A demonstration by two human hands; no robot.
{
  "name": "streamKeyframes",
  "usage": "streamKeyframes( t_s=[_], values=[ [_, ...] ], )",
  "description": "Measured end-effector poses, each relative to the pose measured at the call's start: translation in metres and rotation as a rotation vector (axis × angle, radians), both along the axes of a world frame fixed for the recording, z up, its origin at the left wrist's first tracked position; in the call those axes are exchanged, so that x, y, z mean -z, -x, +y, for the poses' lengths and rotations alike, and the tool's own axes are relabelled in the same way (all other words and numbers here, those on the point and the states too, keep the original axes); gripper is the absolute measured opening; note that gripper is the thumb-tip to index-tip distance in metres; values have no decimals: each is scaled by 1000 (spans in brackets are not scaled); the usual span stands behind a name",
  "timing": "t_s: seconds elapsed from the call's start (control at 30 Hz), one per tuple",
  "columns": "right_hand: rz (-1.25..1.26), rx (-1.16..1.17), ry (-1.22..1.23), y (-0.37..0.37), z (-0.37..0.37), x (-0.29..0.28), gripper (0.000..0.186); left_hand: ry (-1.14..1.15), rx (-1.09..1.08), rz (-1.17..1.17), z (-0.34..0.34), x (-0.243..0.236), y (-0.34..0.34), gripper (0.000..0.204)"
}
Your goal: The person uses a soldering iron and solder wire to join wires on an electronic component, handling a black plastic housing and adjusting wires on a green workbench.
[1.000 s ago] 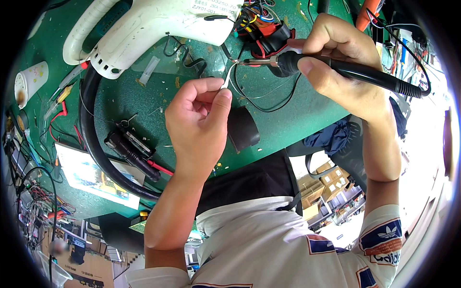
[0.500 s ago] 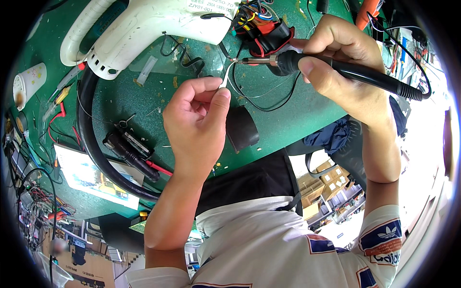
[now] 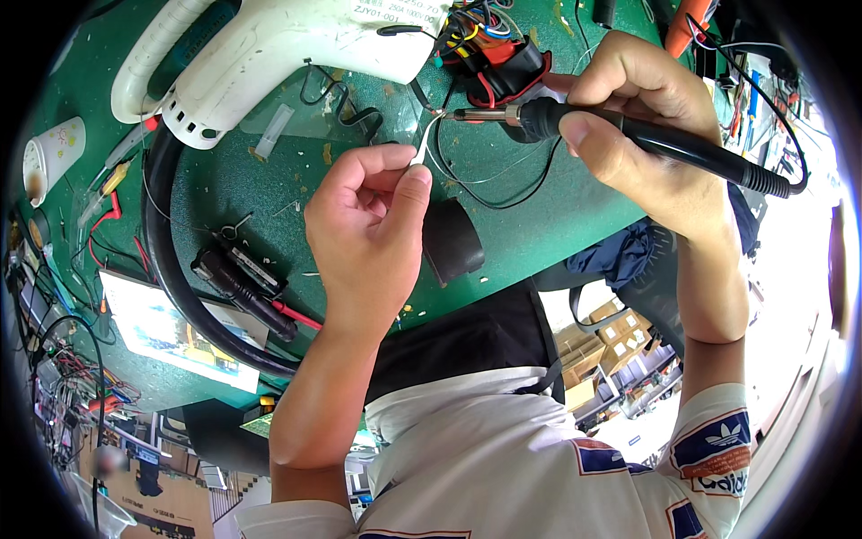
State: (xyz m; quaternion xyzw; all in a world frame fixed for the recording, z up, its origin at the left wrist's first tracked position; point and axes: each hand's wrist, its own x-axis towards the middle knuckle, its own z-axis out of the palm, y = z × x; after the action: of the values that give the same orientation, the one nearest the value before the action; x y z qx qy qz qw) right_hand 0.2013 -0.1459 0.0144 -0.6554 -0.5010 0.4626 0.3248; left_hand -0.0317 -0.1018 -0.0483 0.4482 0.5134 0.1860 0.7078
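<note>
My left hand (image 3: 364, 225) pinches slim white curved tweezers (image 3: 425, 148), their rear part hidden in my fingers. Their tip meets the end of a thin dark wire (image 3: 422, 95) below a white charging gun (image 3: 296, 54). From the right, my right hand (image 3: 646, 153) grips a black soldering iron (image 3: 687, 151). The metal end of the iron points left, at or very close to the tweezers' tip; whether they touch is too small to tell. A black and red connector part (image 3: 507, 79) with coloured wires lies just beyond the iron.
The gun's thick black cable (image 3: 160, 225) curves down the left of the green bench (image 3: 530, 225). A black tube piece (image 3: 452, 241) lies beside my left wrist. Farther left are a paper cup (image 3: 58, 154), a black flashlight-like tool (image 3: 242, 292), test leads and a bright printed sheet (image 3: 180, 328).
My right hand and the soldering iron have shifted very slightly, the handle's rear end dipping a little. My left hand and the tweezers stay in place.
</note>
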Motion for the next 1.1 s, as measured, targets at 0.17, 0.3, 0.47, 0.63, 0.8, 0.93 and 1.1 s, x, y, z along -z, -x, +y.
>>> streamKeyframes(
  t_s=[0.17, 0.3, 0.47, 0.63, 0.8, 0.93, 1.1],
  values=[
    [-15, -11, -1, 1, 0, -1, 13, 10, -12, -16, 0, 1, 0, 13],
    [-14, -4, -5, 2, 1, -2, 13, 19, -19, -25, 0, 1, 0, 13],
    [-29, 33, 105, 3, -1, -7, 12, 15, -14, -26, 0, 2, 0, 13],
    [-17, -2, -12, 2, -1, -1, 12, 38, -18, -23, 1, 1, 0, 13],
    [-25, -17, -15, 0, -1, -1, 12, 41, -15, -23, 1, 0, 0, 13],
    [-35, -19, -1, 2, 0, -3, 14, 38, -30, -40, 1, 1, -1, 12],
    [-44, -39, -7, 0, -1, -3, 14, 39, -19, -34, 1, 0, -1, 12]
  ],
)
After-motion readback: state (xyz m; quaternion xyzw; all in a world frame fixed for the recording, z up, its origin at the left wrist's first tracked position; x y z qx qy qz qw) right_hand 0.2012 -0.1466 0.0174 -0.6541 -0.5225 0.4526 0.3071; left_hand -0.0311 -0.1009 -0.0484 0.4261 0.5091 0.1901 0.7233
